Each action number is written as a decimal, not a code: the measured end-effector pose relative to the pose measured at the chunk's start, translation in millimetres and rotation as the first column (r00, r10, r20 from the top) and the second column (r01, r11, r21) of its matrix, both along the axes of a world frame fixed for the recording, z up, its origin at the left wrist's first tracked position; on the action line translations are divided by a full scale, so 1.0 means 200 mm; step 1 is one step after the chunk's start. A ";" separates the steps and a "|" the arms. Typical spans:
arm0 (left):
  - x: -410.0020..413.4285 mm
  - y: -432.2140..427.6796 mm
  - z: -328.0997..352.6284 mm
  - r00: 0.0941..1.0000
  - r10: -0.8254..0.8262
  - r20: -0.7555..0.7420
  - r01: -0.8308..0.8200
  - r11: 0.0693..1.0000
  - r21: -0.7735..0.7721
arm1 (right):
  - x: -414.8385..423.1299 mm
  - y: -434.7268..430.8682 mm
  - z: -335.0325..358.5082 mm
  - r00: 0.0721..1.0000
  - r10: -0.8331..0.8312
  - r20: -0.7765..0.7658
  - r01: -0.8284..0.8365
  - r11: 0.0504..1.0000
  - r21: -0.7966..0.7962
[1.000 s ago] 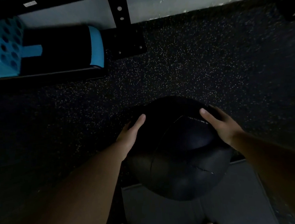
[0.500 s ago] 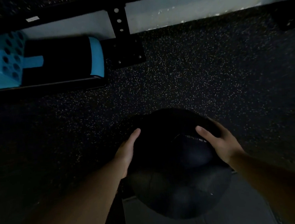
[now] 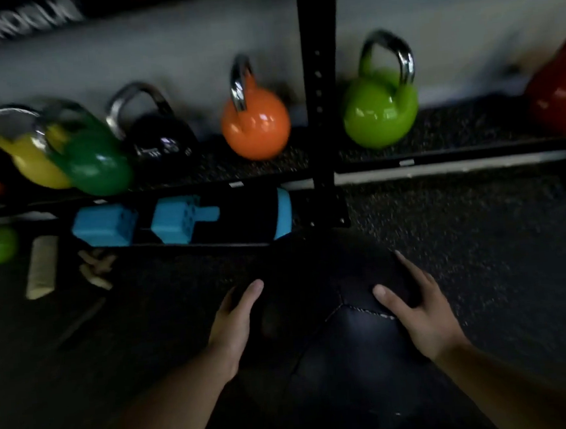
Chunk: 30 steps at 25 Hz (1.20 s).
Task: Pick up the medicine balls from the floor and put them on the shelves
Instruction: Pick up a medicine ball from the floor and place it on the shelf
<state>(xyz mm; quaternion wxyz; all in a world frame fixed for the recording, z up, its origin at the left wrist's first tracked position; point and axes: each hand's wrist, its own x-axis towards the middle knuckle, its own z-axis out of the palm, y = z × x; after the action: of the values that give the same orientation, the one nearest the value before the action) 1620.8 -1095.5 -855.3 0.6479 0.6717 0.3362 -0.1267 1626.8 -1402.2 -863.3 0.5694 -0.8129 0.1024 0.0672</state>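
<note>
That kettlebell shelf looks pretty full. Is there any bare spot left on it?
On the shelf, bare patches lie between the lime kettlebell and the red one, and between the orange kettlebell and the rack post. The left end is crowded: yellow, dark green and black kettlebells bunch together.

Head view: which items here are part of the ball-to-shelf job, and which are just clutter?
Job:
- black medicine ball
- left hand and right hand, one on each side of the ball
- shelf of the rack

Lying about:
- orange kettlebell, lime kettlebell, black kettlebell
- blue blocks on the lower level
- pale roll on the floor
</note>
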 end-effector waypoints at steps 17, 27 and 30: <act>-0.09 0.66 3.80 0.567 0.167 0.806 -0.319 0.947 0.028 | 0.36 0.73 3.82 0.628 0.152 0.763 -0.291 0.955 0.050; -0.11 1.14 4.54 0.410 -0.006 0.912 -0.282 0.950 0.133 | 0.33 1.19 4.50 0.441 0.070 0.895 -0.313 0.946 0.080; 0.07 1.25 4.57 0.410 -0.023 0.912 -0.269 0.952 0.145 | 0.47 1.30 4.50 0.451 0.022 0.892 -0.267 0.957 0.111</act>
<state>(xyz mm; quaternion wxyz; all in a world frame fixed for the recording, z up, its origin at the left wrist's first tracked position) 1634.2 -846.3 59.6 0.6362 0.6876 -0.0030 0.3500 1720.0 -1141.4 37.2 0.6238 -0.6616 -0.2856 -0.3025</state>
